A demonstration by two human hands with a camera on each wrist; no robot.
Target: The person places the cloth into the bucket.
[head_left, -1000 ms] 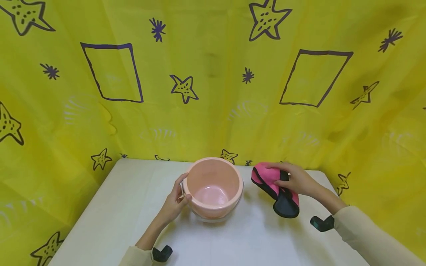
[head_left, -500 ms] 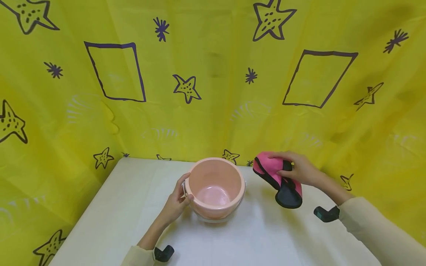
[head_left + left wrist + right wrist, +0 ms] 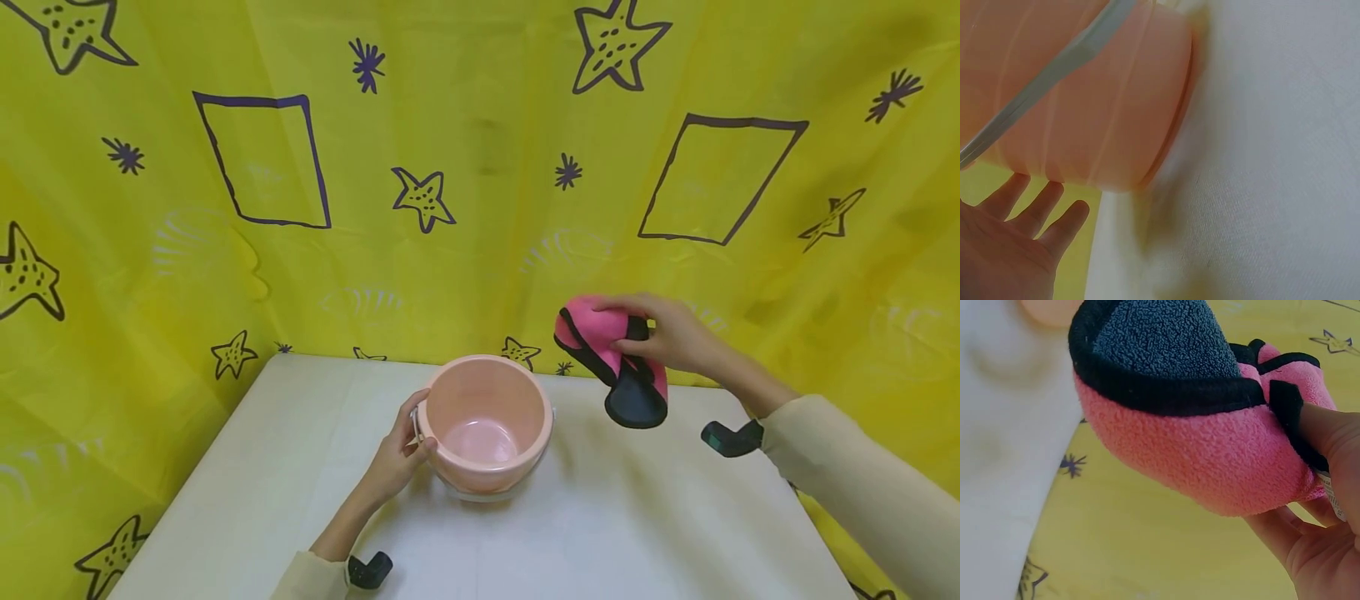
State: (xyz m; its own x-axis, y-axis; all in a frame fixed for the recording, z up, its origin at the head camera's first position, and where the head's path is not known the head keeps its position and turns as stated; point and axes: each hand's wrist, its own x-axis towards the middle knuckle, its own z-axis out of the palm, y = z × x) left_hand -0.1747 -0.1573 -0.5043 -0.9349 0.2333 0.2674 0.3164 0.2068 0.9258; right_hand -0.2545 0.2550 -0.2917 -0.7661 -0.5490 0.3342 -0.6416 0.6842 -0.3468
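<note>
A peach-pink plastic bucket (image 3: 483,477) stands on the white table, its open mouth tilted toward the head camera. My left hand (image 3: 396,460) steadies its left side, thumb and forefinger at the rim, other fingertips against the outer wall. A pale bail handle (image 3: 1060,69) hangs down across the bucket's side. To the right, my right hand (image 3: 675,337) pinches a slipper-like pink fleece item (image 3: 596,329) with black edging, raised above the table. Its dark grey terry-textured part (image 3: 1169,344) faces the right wrist camera. A small white tag (image 3: 1333,500) shows near the fingers.
The white table (image 3: 570,533) extends around the bucket. Behind and on both sides hangs a yellow curtain (image 3: 480,275) with starfish drawings. Each wrist carries a dark camera mount, as on the right sleeve (image 3: 731,439).
My right hand has lifted the pink fleece item higher, and most recently shifted it slightly left toward the bucket. My left hand and the bucket stay in place.
</note>
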